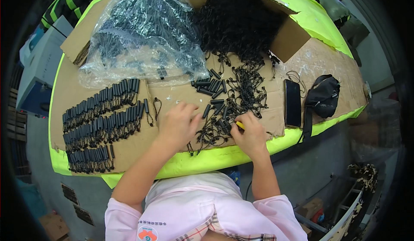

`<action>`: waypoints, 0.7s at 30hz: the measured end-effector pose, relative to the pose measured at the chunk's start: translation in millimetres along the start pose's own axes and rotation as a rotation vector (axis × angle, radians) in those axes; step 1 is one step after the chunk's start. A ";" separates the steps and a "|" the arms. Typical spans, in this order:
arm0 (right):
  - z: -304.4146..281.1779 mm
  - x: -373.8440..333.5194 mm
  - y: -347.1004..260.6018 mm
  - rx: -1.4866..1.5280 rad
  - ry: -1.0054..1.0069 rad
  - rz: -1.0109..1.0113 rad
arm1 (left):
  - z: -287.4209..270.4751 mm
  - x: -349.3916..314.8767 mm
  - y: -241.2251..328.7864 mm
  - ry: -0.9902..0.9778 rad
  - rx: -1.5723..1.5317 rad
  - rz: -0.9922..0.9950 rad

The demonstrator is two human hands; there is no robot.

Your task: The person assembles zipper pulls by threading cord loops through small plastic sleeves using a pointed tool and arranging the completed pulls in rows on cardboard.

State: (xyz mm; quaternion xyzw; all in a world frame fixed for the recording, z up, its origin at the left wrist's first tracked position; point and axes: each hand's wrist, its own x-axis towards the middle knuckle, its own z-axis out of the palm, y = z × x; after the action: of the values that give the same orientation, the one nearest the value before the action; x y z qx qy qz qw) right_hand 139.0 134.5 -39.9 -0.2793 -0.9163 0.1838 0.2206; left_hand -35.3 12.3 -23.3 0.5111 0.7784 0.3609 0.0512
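Observation:
My left hand [177,123] is over the cardboard with its thumb and fingers apart, and nothing shows between them. My right hand [250,134] is closed around a small yellow tool [239,125]; most of it is hidden by the fingers. Next to that hand lie loose black tubes [211,85] and a tangle of black cord loops [248,90]. More cords [208,133] spread between my two hands. To the left, finished-looking black tubes with cord loops [101,124] lie side by side in several rows.
A clear plastic bag of dark pieces [146,29] sits at the back, beside an open carton [295,38] full of black cords. At the right lie a black phone [292,103] and a black pouch [323,96]. Bright yellow fabric [207,157] edges the table.

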 end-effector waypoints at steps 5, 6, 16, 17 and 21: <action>-6.6 1.1 6.7 1.138 0.156 0.572 | 30.6 26.9 2.2 -0.255 0.047 -0.101; -9.0 1.4 8.1 1.139 0.159 0.578 | 31.5 26.9 1.7 -0.262 0.048 -0.099; -5.6 -13.4 -24.8 1.828 -0.129 0.470 | -2.2 -2.7 16.3 -0.179 -0.684 -0.393; 0.1 -17.2 -32.1 1.482 -0.082 0.328 | -4.1 -10.1 18.9 -0.102 -1.119 -0.525; 7.8 -23.1 -52.5 0.770 0.112 -0.024 | -5.8 -31.5 30.0 -0.027 -1.521 -0.624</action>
State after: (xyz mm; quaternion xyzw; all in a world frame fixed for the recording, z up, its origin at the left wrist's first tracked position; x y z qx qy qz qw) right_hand 129.7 78.5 -29.2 -0.1750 -0.7698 0.4963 0.3611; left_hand -0.3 -10.3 -9.7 0.1010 0.4268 0.7527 0.4909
